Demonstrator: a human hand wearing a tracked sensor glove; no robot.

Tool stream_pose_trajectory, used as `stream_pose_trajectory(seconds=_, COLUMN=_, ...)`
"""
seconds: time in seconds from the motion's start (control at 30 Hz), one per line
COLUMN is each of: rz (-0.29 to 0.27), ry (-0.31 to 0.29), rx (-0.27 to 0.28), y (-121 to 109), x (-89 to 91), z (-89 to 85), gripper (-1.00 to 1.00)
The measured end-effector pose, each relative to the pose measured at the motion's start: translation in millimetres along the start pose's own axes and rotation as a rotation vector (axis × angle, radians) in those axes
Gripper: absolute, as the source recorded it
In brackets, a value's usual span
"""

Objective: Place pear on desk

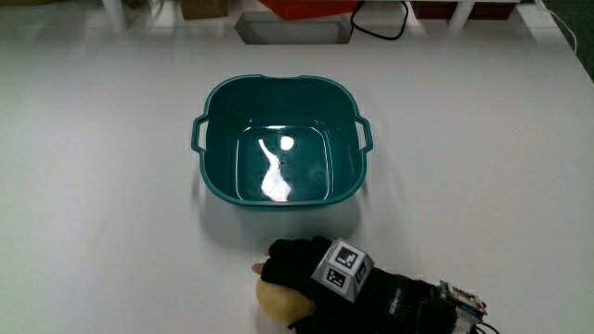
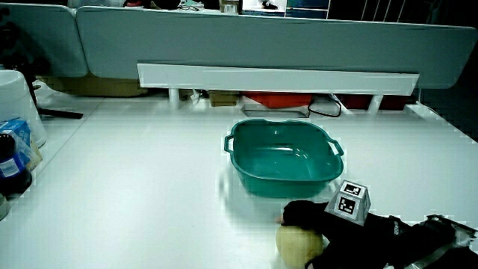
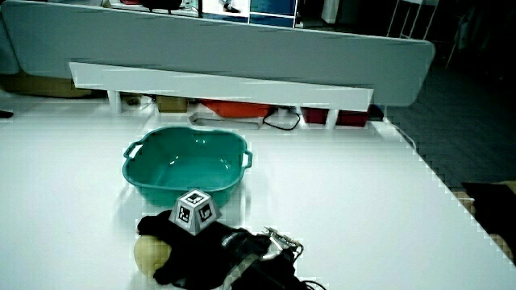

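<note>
One gloved hand (image 1: 302,269) is curling its fingers over a yellowish pear (image 1: 278,299), which is resting on the white desk (image 1: 102,204) just nearer the person than an empty teal basin (image 1: 281,139). Judging by looks, the pear is smooth, rounded and bruisable, likely best cupped around its widest part. Open desk is lying all around the basin.

We see the pear (image 1: 276,301), pale yellow and rounded, low against the white desk (image 1: 111,204); it sits nearer to us than the teal basin (image 1: 278,139), apart from it; the hand (image 1: 306,269) is curled over it, covering much of it.
</note>
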Motion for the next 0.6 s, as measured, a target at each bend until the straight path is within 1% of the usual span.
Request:
stream_pose_trajectory(seconds=0.03, rz=0.008, ry=0.026, rx=0.026, y=-4.3, x=3.6, z=-2.2, gripper=-0.71)
stream_pose_trajectory(seconds=0.07, rz=0.013, ry=0.023, rx=0.038, y=-9.7, x=2.4, z=5.8, gripper=-0.76)
stream_pose_trajectory(seconds=0.1, rz=0.006, ry=0.025, rx=0.041, y=-14.8, x=3.2, z=9.9, gripper=-0.82)
stream_pose_trajectory(seconds=0.17, rz=-0.002, ry=-0.020, rx=0.057, y=-24.4, x=0.4, z=26.6, gripper=-0.94)
stream_pose_trajectory(seconds=0.2, rz=-0.012, ry=-0.029, rx=0.061, y=-29.3, x=1.9, z=29.6, gripper=-1.00)
stream_pose_trajectory(seconds=0.4, rz=-0.071, ry=-0.078, rx=0.088, y=-58.6, x=10.8, z=47.7, gripper=-1.00)
stream_pose_trajectory(seconds=0.5, rz=-0.115, ry=-0.036, rx=0.132, y=-75.6, x=25.0, z=40.2, gripper=-1.00)
stream_pose_trajectory(seconds=0.53, rz=-0.129, ry=0.001, rx=0.139, y=-81.9, x=31.8, z=33.1, gripper=-1.00)
stream_pose_trajectory(seconds=0.6, rz=-0.165, ry=-0.009, rx=0.156, y=-91.9, x=32.0, z=37.0, gripper=-1.00)
